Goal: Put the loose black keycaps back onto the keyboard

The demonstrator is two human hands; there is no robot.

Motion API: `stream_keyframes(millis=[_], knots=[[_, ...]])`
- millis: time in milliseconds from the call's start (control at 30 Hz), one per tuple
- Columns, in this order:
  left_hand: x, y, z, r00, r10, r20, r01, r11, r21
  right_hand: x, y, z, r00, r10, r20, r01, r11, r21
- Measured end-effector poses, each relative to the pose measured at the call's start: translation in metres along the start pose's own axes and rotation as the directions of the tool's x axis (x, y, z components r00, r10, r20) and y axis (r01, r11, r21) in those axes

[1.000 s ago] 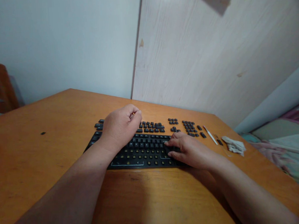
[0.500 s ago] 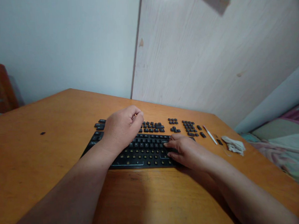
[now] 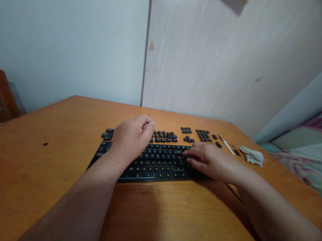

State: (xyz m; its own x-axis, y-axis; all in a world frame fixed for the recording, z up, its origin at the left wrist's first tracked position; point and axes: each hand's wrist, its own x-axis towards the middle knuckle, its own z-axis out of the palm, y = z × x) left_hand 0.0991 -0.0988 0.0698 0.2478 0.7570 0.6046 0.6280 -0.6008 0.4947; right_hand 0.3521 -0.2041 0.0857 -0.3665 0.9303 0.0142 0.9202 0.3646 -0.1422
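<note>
A black keyboard [image 3: 167, 168] lies in front of me on the wooden table. Keycaps cover its upper rows, while bare key posts show in the lower rows. My left hand [image 3: 136, 134] is closed in a loose fist above the keyboard's upper left; whatever its curled fingers may hold is hidden. Over the keyboard's right part, my right hand [image 3: 204, 157] hovers or rests with thumb and fingers slightly apart, nothing visible between them. A large keycap [image 3: 180, 162] sits just left of its thumb. Behind the keyboard, loose keycaps [image 3: 165, 136] lie in rows, partly covered by my left hand.
More loose keycaps [image 3: 203, 135] stand in groups at the right. Beyond them are a white pen-like stick [image 3: 227, 145], a small dark piece [image 3: 236, 152] and a crumpled white cloth [image 3: 252, 156]. A small black piece [image 3: 45, 144] lies far left, near a wooden chair [image 3: 1, 94].
My right hand has shifted to the right across the keyboard and its fingers have come off the large keycap, which now shows. My left hand has stayed in place.
</note>
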Motion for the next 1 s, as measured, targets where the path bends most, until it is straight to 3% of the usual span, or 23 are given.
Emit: stream_keyframes(millis=[267, 1000], knots=[[-0.0003, -0.0002, -0.0007, 1.0, 0.008, 0.007, -0.008, 1.0, 0.012, 0.0047, -0.0026, 0.0073, 0.996, -0.003, 0.084, 0.004, 1.0, -0.015], [0.0007, 0.0012, -0.0017, 1.0, -0.005, 0.008, 0.005, 1.0, 0.003, 0.0011, -0.007, 0.0043, 0.997, -0.036, 0.069, 0.036, 0.999, -0.006]])
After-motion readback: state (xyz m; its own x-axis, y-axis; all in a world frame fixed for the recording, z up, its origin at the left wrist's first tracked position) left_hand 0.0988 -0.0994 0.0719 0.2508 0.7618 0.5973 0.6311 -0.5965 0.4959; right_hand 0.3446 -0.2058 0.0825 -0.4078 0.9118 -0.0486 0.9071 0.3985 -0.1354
